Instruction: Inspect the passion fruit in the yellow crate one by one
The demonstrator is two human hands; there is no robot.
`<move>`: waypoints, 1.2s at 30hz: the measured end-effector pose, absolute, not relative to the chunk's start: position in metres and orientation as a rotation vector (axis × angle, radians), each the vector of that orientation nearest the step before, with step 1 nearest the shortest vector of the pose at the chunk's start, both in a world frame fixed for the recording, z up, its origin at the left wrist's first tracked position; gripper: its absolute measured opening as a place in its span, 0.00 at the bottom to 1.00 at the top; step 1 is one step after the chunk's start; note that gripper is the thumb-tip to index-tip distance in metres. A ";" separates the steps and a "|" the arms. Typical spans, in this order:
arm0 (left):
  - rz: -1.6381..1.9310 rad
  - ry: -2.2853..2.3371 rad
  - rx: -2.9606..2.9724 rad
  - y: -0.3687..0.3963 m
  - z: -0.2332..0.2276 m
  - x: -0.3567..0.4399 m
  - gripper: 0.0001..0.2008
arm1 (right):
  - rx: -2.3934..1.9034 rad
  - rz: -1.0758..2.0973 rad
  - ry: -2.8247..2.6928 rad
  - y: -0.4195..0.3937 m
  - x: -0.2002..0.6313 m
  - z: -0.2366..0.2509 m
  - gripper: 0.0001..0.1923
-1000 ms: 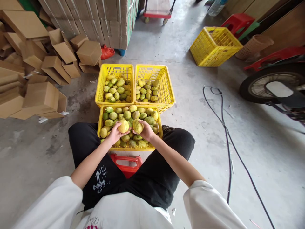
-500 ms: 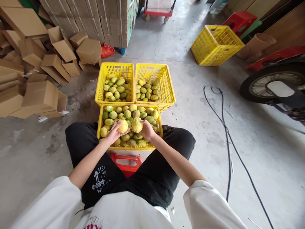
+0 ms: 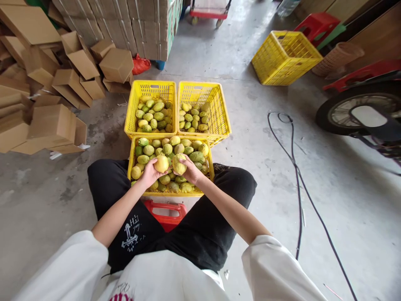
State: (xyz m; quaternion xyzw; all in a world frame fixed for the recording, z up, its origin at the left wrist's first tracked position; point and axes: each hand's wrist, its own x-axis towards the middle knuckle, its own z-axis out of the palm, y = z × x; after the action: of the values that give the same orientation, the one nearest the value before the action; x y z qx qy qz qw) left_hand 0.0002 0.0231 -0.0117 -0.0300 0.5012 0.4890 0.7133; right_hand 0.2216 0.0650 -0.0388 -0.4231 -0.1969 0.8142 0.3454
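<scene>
I sit with a yellow crate (image 3: 135,142) of green-yellow round fruits between my knees. My left hand (image 3: 149,174) grips a yellow fruit (image 3: 161,163) above the pile. Close beside it, my right hand (image 3: 190,171) holds a yellow-green fruit (image 3: 178,163); the two fruits almost touch. Beyond this crate stand two more yellow crates side by side: the far left crate (image 3: 131,116) is fairly full of fruits, and the far right crate (image 3: 221,118) holds a smaller heap.
A red stool (image 3: 166,211) shows between my legs. Cardboard boxes (image 3: 53,125) pile up at the left. A tilted yellow crate (image 3: 284,56) lies at the back right, a black cable (image 3: 297,179) crosses the concrete floor, and a scooter wheel (image 3: 360,110) stands at the right.
Both hands have stayed over the near crate, turning the two fruits slightly and lifting them a little; the view has shifted slightly.
</scene>
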 end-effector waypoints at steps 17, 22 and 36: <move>1.187 1.168 0.034 0.022 -0.009 0.007 0.16 | -1.019 2.220 -0.430 0.068 0.222 -0.046 0.24; 1.178 1.131 0.007 0.020 -0.005 0.006 0.14 | -1.043 2.223 -0.531 0.065 0.220 -0.050 0.26; 1.166 1.091 -0.090 0.020 0.001 0.003 0.08 | -1.013 2.204 -0.566 0.058 0.219 -0.047 0.44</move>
State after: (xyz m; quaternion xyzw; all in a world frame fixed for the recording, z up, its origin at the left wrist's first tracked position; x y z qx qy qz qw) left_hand 0.0028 0.0196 0.0010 -0.0403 0.4890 0.5229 0.6970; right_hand 0.2190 0.0579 -0.0468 -0.3854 -0.2155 0.8384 0.3195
